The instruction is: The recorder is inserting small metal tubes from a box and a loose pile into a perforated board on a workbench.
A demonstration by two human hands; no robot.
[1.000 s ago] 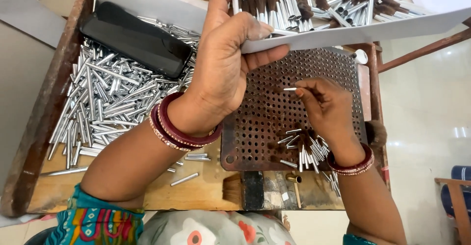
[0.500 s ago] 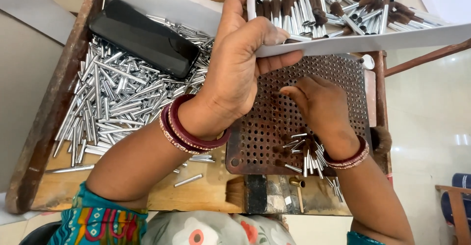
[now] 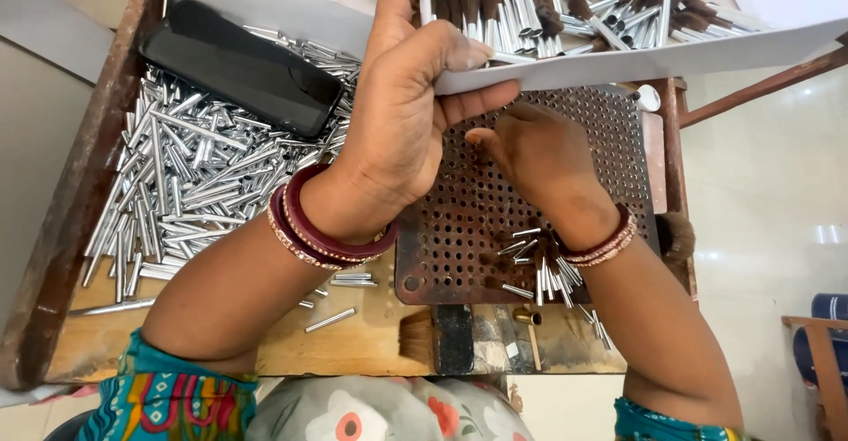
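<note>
Fingers of my right hand (image 3: 539, 154) curl loosely on the perforated plate (image 3: 495, 211), holding nothing I can see. Beyond, my left hand (image 3: 406, 114) pinches the cardboard edge (image 3: 618, 63), brushes (image 3: 548, 3) piled behind it; tubes (image 3: 185, 176) lie left.

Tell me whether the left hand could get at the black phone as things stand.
Probably not straight away: the left hand is pinching the white card that carries brushes. The phone lies uncovered just beside it on the metal tubes.

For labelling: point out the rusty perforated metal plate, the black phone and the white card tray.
Rusty perforated metal plate (image 3: 468, 229), head view, bare lower-left area.
Black phone (image 3: 240, 67), head view, screen middle.
White card tray (image 3: 636, 63), head view, front edge.
</note>
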